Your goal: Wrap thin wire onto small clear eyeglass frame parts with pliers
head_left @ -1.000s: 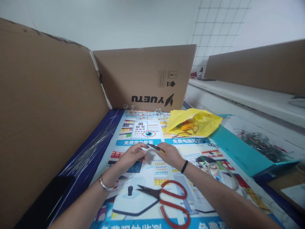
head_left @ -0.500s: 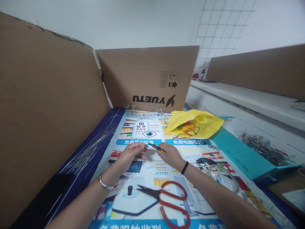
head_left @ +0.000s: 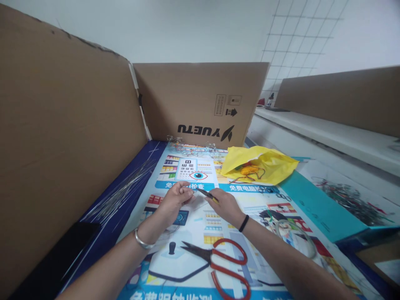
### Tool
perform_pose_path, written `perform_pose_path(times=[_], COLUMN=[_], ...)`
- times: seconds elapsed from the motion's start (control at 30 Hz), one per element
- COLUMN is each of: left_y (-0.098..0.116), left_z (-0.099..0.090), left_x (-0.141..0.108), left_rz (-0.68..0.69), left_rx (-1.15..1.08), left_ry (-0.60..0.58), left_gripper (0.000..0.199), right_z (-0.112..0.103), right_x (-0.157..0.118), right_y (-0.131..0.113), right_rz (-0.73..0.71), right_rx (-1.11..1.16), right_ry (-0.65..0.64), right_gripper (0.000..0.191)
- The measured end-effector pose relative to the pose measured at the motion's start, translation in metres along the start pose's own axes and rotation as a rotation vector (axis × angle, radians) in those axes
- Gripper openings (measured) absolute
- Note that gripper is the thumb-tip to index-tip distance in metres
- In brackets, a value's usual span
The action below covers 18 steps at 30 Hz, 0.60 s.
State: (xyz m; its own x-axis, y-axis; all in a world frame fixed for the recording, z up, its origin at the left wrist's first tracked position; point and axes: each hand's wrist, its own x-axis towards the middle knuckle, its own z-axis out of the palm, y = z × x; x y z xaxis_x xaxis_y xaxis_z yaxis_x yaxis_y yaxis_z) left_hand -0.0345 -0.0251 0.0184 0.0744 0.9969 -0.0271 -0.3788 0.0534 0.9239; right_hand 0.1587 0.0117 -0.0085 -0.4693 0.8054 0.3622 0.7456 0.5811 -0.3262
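Observation:
In the head view my right hand (head_left: pixel 227 206) grips small pliers (head_left: pixel 206 193), whose dark narrow jaws point left toward my left hand. My left hand (head_left: pixel 176 200) is closed in a pinch at the jaw tips, holding what looks like a thin wire (head_left: pixel 194 203). Its exact shape is too fine to make out. Nearer to me, below both hands, a pair of scissors (head_left: pixel 215 258) with red handles and dark blades lies on the printed sheet (head_left: pixel 184 254), blades pointing left.
Straight wires (head_left: pixel 123 189) lie at left beside a black flat object (head_left: pixel 59 258). Beyond my right hand are a yellow bag (head_left: pixel 278 166) with orange cord and a teal box (head_left: pixel 321 208) near tangled wire pieces (head_left: pixel 353 200). Cardboard panels (head_left: pixel 193 100) rise at the back and left.
My left fingers have drawn closer together into a tighter pinch near the plier tips. The pliers stay in my right hand. The whole view has shifted slightly.

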Motion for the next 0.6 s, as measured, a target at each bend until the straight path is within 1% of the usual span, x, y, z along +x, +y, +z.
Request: perform_pose_path(times=[0.17,0.27,0.37,0.53,0.6], left_y=[-0.0012,-0.0017,-0.0017,-0.0015,-0.0019], left_z=[-0.0046,-0.0064,-0.0058,-0.0038,-0.0040], left_x=[0.0014,0.0021,0.0022,0.0020,0.0023], left_rz=[-0.058,-0.086,-0.096,-0.081,-0.076], left_rx=[-0.045,-0.041,-0.023,-0.001,0.001], left_ry=[-0.094,-0.115,-0.091,0.021,0.020], left_gripper=[0.036,0.031,0.027,0.023,0.024], right_z=[0.0009,0.0021,0.0031,0.0037,0.0039], right_x=[-0.0006,-0.0016,-0.0022,-0.0016,-0.0012], right_y=[-0.0025,-0.0035,-0.0049,-0.0067,-0.0064], right_rz=[-0.022,-0.043,-0.039,0.018,0.031], right_rx=[-0.014,-0.004,-0.007,-0.061,-0.077], right_ry=[-0.016,-0.018,-0.019,-0.024,-0.029], right_gripper=[0.020,0.019,0.019,0.020,0.020])
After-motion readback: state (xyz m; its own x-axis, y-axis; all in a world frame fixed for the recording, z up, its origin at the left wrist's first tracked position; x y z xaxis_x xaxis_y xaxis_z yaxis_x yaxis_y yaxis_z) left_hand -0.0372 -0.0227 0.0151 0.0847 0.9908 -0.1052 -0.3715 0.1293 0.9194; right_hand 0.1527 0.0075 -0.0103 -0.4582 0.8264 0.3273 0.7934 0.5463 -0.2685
